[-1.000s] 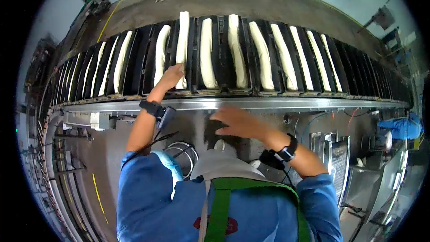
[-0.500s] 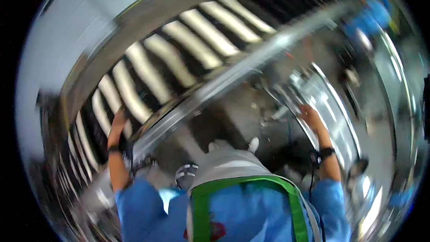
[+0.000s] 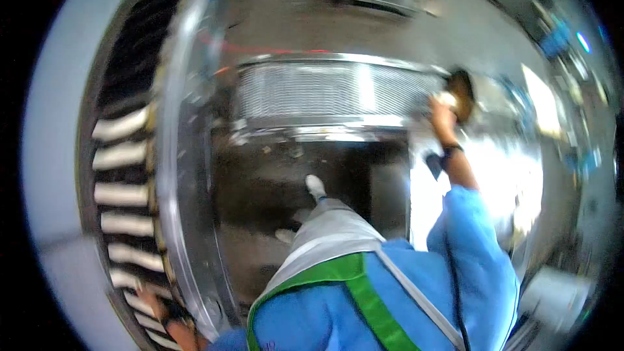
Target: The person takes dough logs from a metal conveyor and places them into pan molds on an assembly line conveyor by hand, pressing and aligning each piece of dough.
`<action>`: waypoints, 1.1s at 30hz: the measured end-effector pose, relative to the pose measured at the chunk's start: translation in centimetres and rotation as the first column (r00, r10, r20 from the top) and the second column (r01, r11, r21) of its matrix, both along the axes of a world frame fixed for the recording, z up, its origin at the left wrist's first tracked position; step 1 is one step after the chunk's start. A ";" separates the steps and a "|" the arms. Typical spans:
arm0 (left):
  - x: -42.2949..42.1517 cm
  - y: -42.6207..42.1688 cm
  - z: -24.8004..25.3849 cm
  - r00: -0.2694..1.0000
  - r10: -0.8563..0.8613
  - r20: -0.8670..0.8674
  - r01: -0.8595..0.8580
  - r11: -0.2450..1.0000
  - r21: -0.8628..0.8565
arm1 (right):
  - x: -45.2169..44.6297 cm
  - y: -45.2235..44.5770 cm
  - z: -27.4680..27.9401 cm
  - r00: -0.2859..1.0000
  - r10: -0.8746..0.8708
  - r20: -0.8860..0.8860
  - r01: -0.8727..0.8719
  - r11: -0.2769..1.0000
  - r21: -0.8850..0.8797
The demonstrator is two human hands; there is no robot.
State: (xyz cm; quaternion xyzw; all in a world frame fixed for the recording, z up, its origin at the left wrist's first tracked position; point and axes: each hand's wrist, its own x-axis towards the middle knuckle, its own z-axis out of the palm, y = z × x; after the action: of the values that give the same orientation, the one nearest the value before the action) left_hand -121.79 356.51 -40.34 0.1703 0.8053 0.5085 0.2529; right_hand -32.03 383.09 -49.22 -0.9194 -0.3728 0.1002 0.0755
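Pale, elongated strips (image 3: 121, 193), perhaps dough, lie crosswise in a row in the dark slots of a conveyor (image 3: 123, 84) along the left side. My left hand (image 3: 153, 302) is low over the near strips, fingers stretched out and blurred; whether it touches one is unclear. On the right, my right hand (image 3: 443, 114) is at the near side of a dark round bowl (image 3: 463, 91). Something white shows at its fingertips, too smeared to name. Motion blur hides how those fingers are bent. Both wrists wear dark bands.
A metal rail (image 3: 172, 175) runs along the conveyor's near side. Ahead stands a long ribbed metal tray or grate (image 3: 305, 91). A bright metal table (image 3: 500, 175) is at my right. White scraps lie on the dark floor (image 3: 260, 175) around my shoes.
My view has turned right, so the conveyor now runs down the left side. My right hand has moved from the ribbed tray's edge to the dark bowl. My left hand stays by the strips.
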 end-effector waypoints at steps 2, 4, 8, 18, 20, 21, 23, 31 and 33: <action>-1.7 -0.2 -1.8 0.934 -0.177 -0.311 0.117 0.973 -0.201 | -2.2 -1.2 4.9 0.630 0.702 0.331 -0.691 0.702 -0.172; -1.8 -0.8 -2.6 0.756 -0.261 -0.600 0.017 0.924 -0.381 | 4.0 1.0 -2.0 0.596 0.745 0.298 -0.691 0.666 -0.281; -0.6 0.1 -0.5 0.620 -0.087 -0.780 -0.516 0.703 -0.489 | 7.0 6.4 -3.4 0.510 0.848 0.144 -0.624 0.480 -0.616; -7.8 -0.7 -0.4 0.650 -0.199 -0.733 -0.249 0.856 -0.453 | -10.6 4.7 20.0 0.595 0.654 -0.468 -0.260 0.707 0.657; -9.9 0.9 -3.5 0.850 -0.108 -0.515 -0.302 0.701 -0.646 | -20.8 2.8 25.2 0.487 0.753 -0.442 -0.381 0.638 0.669; -7.2 0.7 -0.2 0.761 -0.344 -0.550 -0.120 0.759 -0.640 | -24.4 3.0 26.5 0.393 0.809 -0.437 -0.380 0.575 0.725; -6.2 1.2 1.9 0.896 -0.172 -0.409 -0.153 0.747 -0.647 | -31.1 3.5 28.3 0.287 0.882 -0.373 -0.345 0.459 0.819; -2.5 -7.0 1.6 0.810 -0.193 -0.553 0.219 0.976 -0.020 | -66.9 -6.7 39.0 -0.564 0.823 -0.070 -0.059 0.045 0.997; -1.1 -13.7 4.6 0.789 0.060 -0.612 -0.042 0.998 0.044 | -73.1 -15.1 39.2 -0.557 0.828 -0.061 -0.086 0.016 0.996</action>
State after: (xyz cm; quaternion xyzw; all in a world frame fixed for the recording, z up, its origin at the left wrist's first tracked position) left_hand -122.90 342.77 -35.77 0.3078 0.8407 0.4439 -0.0379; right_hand -105.11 367.97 -10.04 -0.0116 -0.7005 0.5363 0.4707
